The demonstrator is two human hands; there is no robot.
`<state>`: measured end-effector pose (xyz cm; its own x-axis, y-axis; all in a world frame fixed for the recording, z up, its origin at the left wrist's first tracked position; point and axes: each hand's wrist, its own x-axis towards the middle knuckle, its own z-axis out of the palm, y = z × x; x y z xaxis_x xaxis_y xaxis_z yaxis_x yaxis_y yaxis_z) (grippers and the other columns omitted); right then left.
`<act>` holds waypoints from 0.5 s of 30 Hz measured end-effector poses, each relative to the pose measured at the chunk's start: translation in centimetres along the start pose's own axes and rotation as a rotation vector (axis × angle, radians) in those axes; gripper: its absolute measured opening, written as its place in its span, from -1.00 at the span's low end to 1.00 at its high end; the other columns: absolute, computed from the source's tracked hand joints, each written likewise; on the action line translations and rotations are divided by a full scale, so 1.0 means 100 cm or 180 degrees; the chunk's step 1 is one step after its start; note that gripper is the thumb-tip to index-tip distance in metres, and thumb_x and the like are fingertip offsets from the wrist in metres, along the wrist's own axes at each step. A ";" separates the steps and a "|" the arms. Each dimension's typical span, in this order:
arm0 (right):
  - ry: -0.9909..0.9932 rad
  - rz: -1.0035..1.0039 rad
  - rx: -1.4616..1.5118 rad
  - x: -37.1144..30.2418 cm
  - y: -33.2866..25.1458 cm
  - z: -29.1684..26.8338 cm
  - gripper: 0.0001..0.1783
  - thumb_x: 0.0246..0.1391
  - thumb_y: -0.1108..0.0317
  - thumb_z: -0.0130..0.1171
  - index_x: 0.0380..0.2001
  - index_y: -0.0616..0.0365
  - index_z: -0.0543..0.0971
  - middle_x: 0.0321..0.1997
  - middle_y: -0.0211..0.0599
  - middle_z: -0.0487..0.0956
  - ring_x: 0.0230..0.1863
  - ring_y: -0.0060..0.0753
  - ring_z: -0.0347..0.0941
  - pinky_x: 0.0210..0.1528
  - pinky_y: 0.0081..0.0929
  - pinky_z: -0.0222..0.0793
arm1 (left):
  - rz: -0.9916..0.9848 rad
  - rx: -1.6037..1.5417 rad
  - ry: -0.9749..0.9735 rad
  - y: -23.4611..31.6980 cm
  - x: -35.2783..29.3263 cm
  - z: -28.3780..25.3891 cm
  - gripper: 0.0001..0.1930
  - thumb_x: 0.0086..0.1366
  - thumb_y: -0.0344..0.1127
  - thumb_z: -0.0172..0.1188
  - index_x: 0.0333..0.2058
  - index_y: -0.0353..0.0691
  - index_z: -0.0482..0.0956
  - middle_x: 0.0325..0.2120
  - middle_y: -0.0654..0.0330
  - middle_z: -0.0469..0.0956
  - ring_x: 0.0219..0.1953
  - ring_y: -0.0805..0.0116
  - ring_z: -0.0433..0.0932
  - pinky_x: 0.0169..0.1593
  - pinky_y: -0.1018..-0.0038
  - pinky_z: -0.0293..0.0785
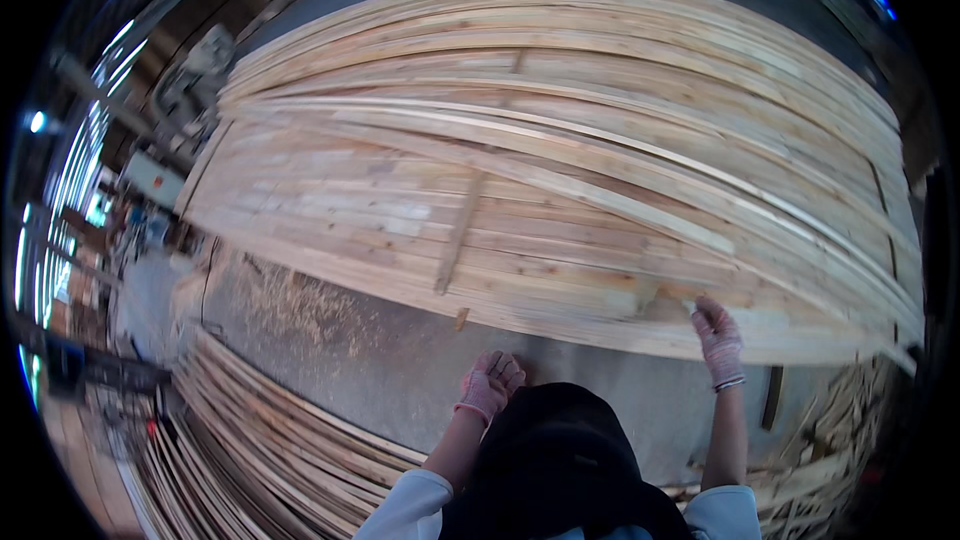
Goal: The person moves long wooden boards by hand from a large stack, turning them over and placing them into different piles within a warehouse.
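Pale boards (560, 262) lie side by side in a broad stack in front of the person, some askew. Over its near edge, toward the right, is the gloved right hand (718, 338), fingers bent; blur hides whether they pinch anything or touch the wood. The left hand (492, 383), also gloved, is curled loosely above the floor (400, 345), just off the stack; I cannot tell whether it grips something.

Good handling would, I judge, bring both hands to one board, well apart, so its length does not whip or twist. The slanting board (625, 208) lies across others and may slide if they are nudged. Keep fingertips clear of the gaps, mind the crosswise stick (459, 235), and set the feet away from the shavings (310, 312), which could slip underfoot.
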<state>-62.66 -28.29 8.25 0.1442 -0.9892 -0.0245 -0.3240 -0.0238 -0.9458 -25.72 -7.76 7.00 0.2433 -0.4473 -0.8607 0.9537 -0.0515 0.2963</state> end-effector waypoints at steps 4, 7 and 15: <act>-0.0002 -0.0856 -0.2811 0.086 -0.068 0.028 -0.40 -0.06 0.33 0.27 0.10 0.12 0.37 0.06 -0.15 0.49 0.06 -0.13 0.41 0.11 -0.36 0.34 | -0.0065 -0.0848 -0.0786 0.038 0.013 -0.044 -0.81 0.31 -0.20 -0.02 -0.41 -0.17 0.42 -0.47 0.21 0.43 -0.43 0.19 0.45 -0.17 0.16 0.53; -0.0096 -0.0489 -0.4050 0.127 -0.090 0.039 -0.35 -0.08 0.26 0.26 0.13 0.06 0.32 0.15 -0.17 0.42 0.19 -0.12 0.31 0.16 -0.33 0.31 | 0.0006 -0.0917 -0.0339 0.062 -0.003 -0.026 -0.81 0.33 -0.24 -0.07 -0.41 -0.17 0.41 -0.50 0.21 0.39 -0.48 0.20 0.41 -0.20 0.16 0.54; -0.0904 0.0575 -0.5993 0.181 -0.067 0.058 -0.59 -0.10 0.11 0.26 -0.14 -0.03 0.55 -0.13 -0.36 0.61 -0.09 -0.29 0.57 -0.16 -0.38 0.50 | 0.0025 -0.1182 -0.0365 0.096 0.015 -0.022 -0.69 0.34 -0.16 -0.01 -0.10 -0.27 0.44 -0.26 0.09 0.54 -0.34 0.15 0.50 -0.19 0.22 0.50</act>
<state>-52.50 -45.21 12.28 0.0609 -0.9528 -0.2974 -0.7703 -0.2343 0.5931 -15.81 -6.95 7.66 0.2495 -0.5443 -0.8009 0.9561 0.2697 0.1146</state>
